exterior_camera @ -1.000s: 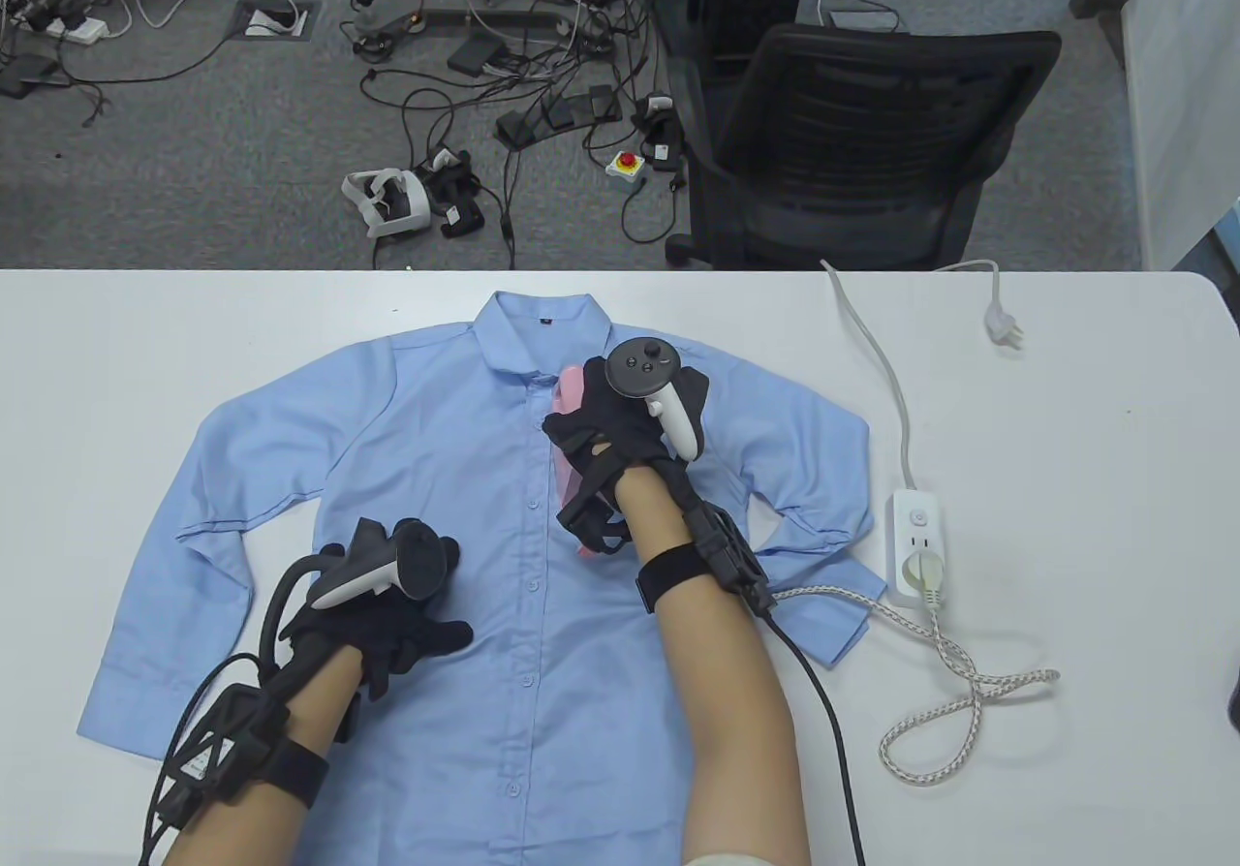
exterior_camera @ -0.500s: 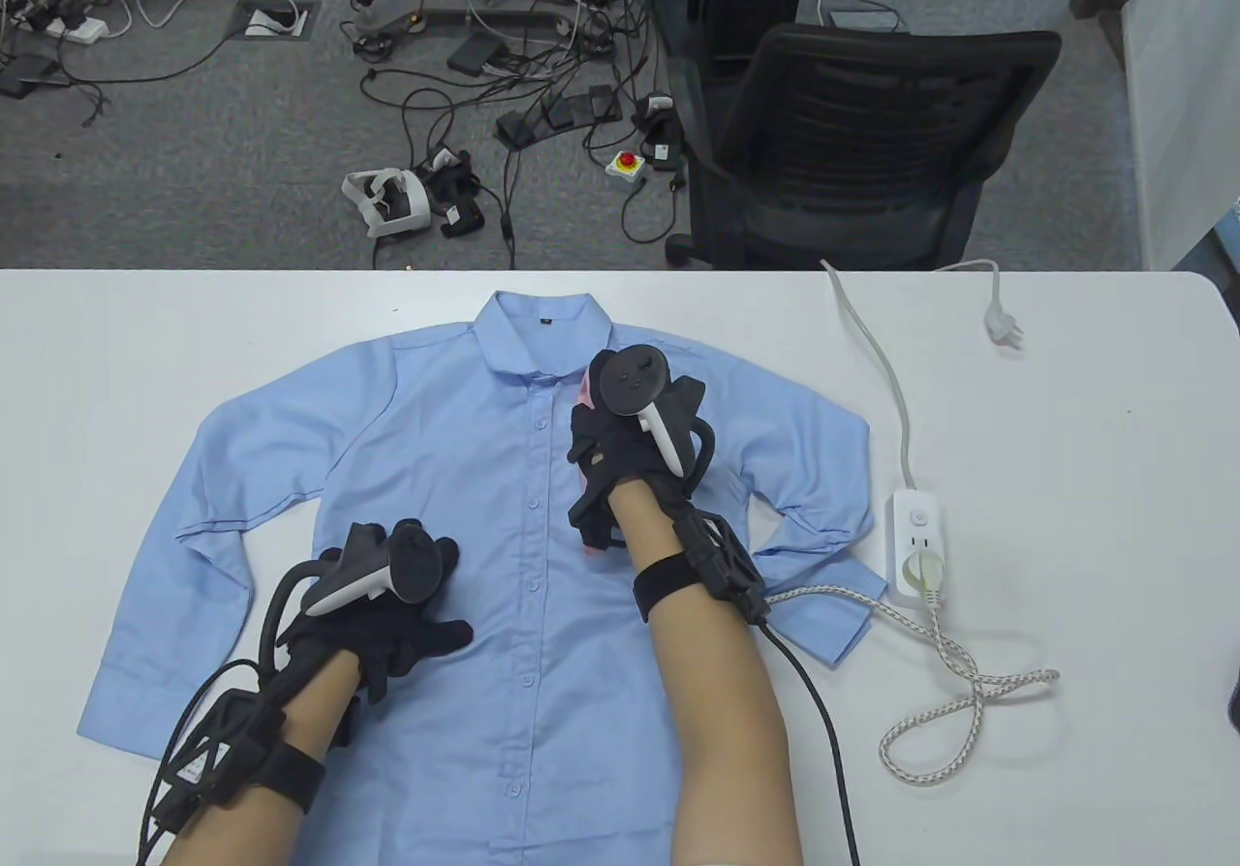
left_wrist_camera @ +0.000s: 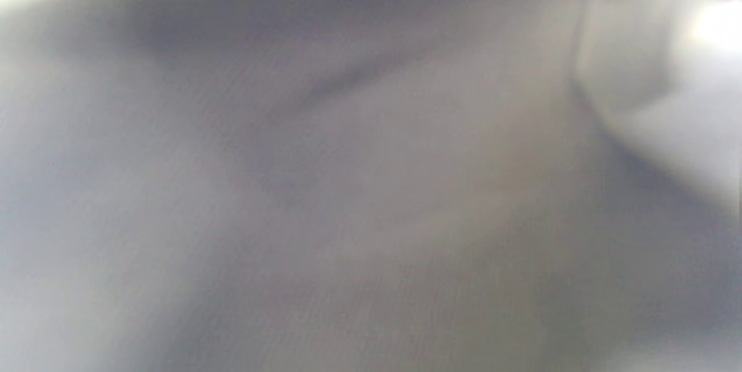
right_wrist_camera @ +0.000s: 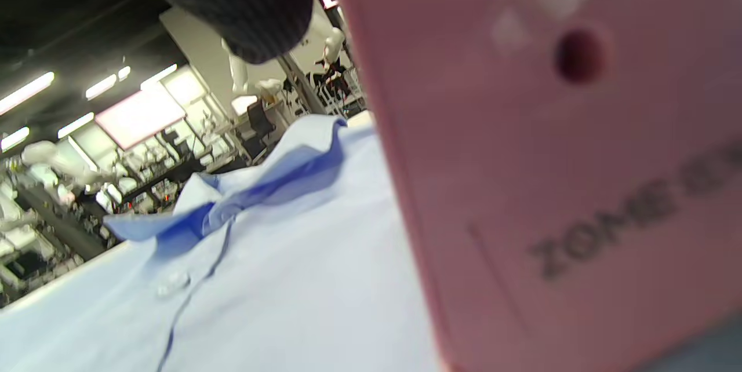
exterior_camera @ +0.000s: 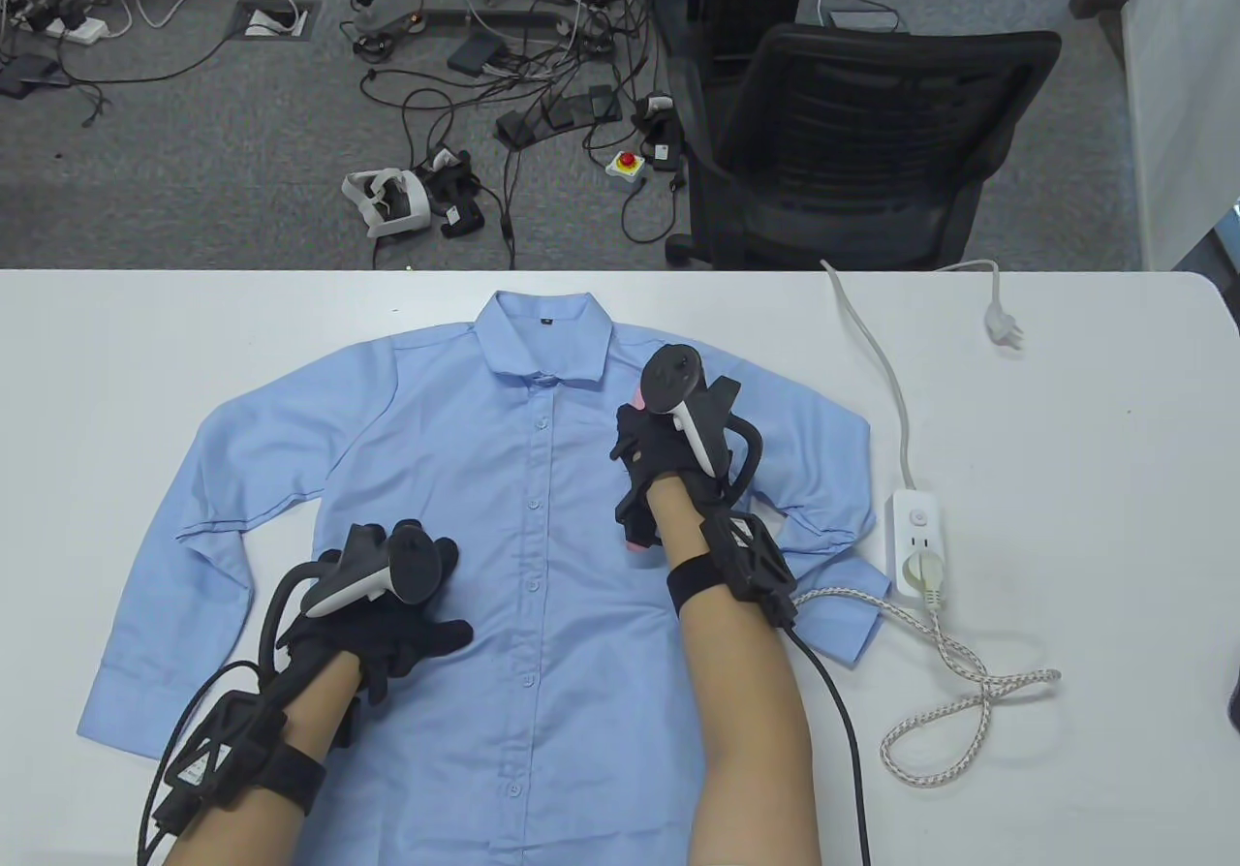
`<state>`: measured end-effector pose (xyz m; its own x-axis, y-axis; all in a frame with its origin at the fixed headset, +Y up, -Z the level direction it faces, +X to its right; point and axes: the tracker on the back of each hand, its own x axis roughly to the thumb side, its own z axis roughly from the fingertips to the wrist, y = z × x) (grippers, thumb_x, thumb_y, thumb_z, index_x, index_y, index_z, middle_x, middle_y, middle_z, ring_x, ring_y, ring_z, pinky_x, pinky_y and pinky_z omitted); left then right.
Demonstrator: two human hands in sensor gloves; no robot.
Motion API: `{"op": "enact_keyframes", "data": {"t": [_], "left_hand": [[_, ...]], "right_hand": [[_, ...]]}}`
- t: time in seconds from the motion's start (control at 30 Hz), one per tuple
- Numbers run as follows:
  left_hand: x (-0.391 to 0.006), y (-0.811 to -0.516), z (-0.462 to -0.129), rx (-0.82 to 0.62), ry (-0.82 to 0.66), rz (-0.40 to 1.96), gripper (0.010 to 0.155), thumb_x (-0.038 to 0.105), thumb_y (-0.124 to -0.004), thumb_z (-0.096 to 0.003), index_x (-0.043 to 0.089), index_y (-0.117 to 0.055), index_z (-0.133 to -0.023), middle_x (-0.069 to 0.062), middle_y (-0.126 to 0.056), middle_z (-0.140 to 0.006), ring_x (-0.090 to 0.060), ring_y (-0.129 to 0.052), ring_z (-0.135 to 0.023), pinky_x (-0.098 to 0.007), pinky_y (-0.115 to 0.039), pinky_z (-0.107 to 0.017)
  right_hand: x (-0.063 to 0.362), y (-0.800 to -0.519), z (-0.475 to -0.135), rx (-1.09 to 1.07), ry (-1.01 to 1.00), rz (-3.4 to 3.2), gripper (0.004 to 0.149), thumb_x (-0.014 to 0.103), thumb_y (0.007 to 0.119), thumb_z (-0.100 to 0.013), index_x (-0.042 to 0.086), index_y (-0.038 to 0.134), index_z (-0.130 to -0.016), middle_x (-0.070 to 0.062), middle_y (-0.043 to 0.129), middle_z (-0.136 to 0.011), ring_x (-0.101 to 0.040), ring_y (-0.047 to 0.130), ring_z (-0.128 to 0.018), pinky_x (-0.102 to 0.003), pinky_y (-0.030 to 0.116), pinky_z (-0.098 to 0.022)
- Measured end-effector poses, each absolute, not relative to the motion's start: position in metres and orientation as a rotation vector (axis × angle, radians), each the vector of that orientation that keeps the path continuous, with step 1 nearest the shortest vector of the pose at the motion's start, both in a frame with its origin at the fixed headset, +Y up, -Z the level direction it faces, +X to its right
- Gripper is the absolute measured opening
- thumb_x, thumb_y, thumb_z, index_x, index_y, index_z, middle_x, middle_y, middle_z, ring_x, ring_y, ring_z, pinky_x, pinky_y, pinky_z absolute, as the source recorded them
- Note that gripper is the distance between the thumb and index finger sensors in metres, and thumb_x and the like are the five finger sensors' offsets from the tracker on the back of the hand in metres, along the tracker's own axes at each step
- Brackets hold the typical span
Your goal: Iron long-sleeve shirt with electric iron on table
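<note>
While the left hand [exterior_camera: 387, 614] lies flat-fingered on the light-blue long-sleeve shirt [exterior_camera: 465, 479], the right hand [exterior_camera: 659, 449] grips a pink electric iron [right_wrist_camera: 568, 175] — on the shirt's chest.

Overhead table view; both wrist views close over shirt [exterior_camera: 465, 479]

A white bench [exterior_camera: 1066, 517] carries a white power strip [exterior_camera: 916, 546] near its right side. A plug [exterior_camera: 927, 571] sits in the strip's near socket, and its braided cord [exterior_camera: 954, 682] loops on the bench in front of the strip. The strip's own white cable [exterior_camera: 886, 362] runs toward the far edge and ends in a loose plug [exterior_camera: 1003, 326]. Beyond the bench, a black office chair [exterior_camera: 852, 139] stands on grey carpet [exterior_camera: 145, 178]. On the floor lie tangled cables [exterior_camera: 523, 62], a white headset [exterior_camera: 387, 200] and a red push button [exterior_camera: 627, 165].
</note>
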<state>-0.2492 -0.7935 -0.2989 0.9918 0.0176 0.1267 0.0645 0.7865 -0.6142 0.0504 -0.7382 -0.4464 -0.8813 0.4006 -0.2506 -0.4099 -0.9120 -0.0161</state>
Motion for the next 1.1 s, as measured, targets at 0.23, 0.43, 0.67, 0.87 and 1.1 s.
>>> {"op": "enact_keyframes", "data": {"t": [0.23, 0.43, 0.67, 0.87, 1.1], "left_hand": [[-0.25, -0.794, -0.298, -0.663, -0.129, -0.02, 0.087, 0.079, -0.058, -0.0402, 0.046, -0.008, -0.103, 0.002, 0.008, -0.116, -0.036, 0.002, -0.106, -0.067, -0.011, -0.072], [-0.25, -0.794, -0.298, -0.659, -0.125, -0.024, 0.087, 0.08, -0.058, -0.04, 0.047, -0.008, -0.103, 0.002, 0.008, -0.117, -0.036, 0.002, -0.106, -0.067, -0.011, -0.072], [-0.251, -0.796, -0.297, -0.641, -0.128, -0.006, 0.087, 0.08, -0.058, -0.0398, 0.046, -0.009, -0.103, 0.002, 0.007, -0.117, -0.035, 0.002, -0.106, -0.067, -0.011, -0.072], [-0.251, -0.796, -0.297, -0.632, -0.135, -0.009, 0.087, 0.079, -0.058, -0.0399, 0.046, -0.01, -0.104, 0.002, 0.006, -0.117, -0.036, 0.0, -0.107, -0.068, -0.01, -0.072], [-0.252, -0.797, -0.297, -0.616, -0.145, -0.004, 0.087, 0.08, -0.058, -0.0398, 0.046, -0.011, -0.104, 0.001, 0.005, -0.118, -0.037, 0.0, -0.107, -0.068, -0.009, -0.071]], "right_hand": [[0.056, -0.737, -0.445, -0.447, -0.054, 2.696, 0.071, 0.037, 0.075, -0.039, 0.03, 0.036, -0.098, -0.015, 0.066, -0.081, -0.011, 0.089, -0.046, -0.029, 0.083, -0.037], [0.089, -0.737, -0.432, -0.541, -0.135, 2.578, 0.071, 0.036, 0.076, -0.039, 0.029, 0.036, -0.098, -0.016, 0.065, -0.08, -0.012, 0.089, -0.046, -0.03, 0.083, -0.037], [0.083, -0.697, -0.394, -0.383, -0.218, 2.48, 0.071, 0.035, 0.076, -0.039, 0.028, 0.036, -0.098, -0.017, 0.066, -0.08, -0.012, 0.089, -0.045, -0.031, 0.083, -0.036], [0.028, -0.671, -0.353, -0.207, -0.134, 2.56, 0.071, 0.035, 0.077, -0.039, 0.027, 0.039, -0.098, -0.017, 0.067, -0.079, -0.013, 0.09, -0.044, -0.031, 0.084, -0.035], [-0.022, -0.703, -0.331, -0.181, -0.043, 2.56, 0.071, 0.034, 0.077, -0.039, 0.026, 0.038, -0.098, -0.018, 0.067, -0.079, -0.014, 0.09, -0.044, -0.032, 0.083, -0.035]]}}
